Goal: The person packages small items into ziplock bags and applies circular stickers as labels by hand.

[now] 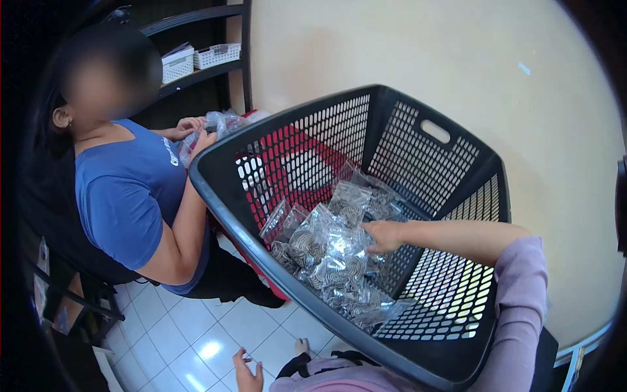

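A large black perforated basket [418,366] holds a pile of clear zip bags [339,255] with coiled, grey patterned pieces inside. My right hand [385,236] reaches over the basket's right side and touches the bags near the middle of the pile; its fingertips are partly hidden among them. Low in the view, outside the basket, my left hand [248,372] hangs over the floor with its fingers apart and nothing in it.
A co-worker in a blue shirt [124,189] stands at the left, both hands on a clear plastic bag [222,123]. White baskets [219,56] sit on a dark shelf behind. Something red lies beyond the black basket. White tiles [196,326] cover the floor.
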### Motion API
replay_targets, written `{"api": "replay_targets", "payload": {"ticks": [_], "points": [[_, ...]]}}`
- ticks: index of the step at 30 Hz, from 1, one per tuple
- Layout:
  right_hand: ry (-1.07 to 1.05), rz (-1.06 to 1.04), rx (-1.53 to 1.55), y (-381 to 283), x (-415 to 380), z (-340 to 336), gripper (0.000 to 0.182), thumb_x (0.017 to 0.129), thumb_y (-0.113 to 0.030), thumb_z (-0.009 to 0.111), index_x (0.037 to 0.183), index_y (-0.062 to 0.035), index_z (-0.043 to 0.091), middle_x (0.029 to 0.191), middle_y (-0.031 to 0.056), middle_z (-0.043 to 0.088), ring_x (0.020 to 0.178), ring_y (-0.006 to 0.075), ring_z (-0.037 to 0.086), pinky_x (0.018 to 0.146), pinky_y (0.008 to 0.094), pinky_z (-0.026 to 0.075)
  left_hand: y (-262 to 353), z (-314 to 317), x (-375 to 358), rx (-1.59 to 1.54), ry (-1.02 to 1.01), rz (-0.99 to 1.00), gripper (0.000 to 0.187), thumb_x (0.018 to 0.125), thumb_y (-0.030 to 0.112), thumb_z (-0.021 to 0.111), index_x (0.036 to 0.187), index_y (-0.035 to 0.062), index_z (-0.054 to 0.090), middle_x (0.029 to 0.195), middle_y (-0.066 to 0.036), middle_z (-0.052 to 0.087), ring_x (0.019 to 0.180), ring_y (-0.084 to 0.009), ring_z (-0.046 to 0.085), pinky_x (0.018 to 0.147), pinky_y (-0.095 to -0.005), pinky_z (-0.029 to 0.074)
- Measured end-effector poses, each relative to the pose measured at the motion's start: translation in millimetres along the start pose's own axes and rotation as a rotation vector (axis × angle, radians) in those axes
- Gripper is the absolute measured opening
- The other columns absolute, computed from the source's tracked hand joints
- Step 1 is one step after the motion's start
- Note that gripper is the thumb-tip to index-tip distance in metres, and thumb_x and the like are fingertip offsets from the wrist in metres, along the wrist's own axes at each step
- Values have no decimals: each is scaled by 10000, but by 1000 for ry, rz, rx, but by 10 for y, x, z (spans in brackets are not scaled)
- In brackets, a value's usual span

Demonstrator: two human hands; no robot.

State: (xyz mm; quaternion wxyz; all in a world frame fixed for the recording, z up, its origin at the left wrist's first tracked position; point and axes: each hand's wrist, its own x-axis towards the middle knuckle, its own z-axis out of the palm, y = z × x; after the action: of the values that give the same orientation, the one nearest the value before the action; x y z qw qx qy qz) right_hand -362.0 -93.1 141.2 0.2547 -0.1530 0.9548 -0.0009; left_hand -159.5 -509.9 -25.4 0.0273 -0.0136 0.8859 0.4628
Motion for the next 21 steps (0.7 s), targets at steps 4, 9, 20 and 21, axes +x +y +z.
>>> {"api": "replay_targets", "payload": {"ticks": [4,9,20,21], "points": [[34,156,216,-190,-50,88,754,748,-361,599,1223,113,254,1153,270,442,1083,353,442,925,359,355,-38,191,46,6,-137,-20,492,791,85,549,1219,-6,324,1141,-187,427,918,-276,487,798,-340,405],[198,52,290,-248,-65,143,393,728,-271,639,1000,-5,541,802,108,616,722,215,596,669,300,471,-873,629,-26,-520,-373,-471,546,809,91,531,1281,119,256,1329,-132,209,1093,-336,425,877,-391,382],[530,-301,168,-480,-100,-1223,117,728,-127,562,780,-33,609,723,105,614,675,167,591,640,304,471,-565,458,-14,134,-402,-119,628,721,348,658,1124,-46,383,1030,-210,537,878,-284,559,751,-364,449],[654,-314,156,-482,-232,-1411,118,735,-131,557,782,-37,610,723,100,617,663,169,591,639,298,470,-404,452,20,139,-412,-113,628,721,348,658,1124,-46,383,1030,-210,537,878,-284,559,751,-364,449]]}}
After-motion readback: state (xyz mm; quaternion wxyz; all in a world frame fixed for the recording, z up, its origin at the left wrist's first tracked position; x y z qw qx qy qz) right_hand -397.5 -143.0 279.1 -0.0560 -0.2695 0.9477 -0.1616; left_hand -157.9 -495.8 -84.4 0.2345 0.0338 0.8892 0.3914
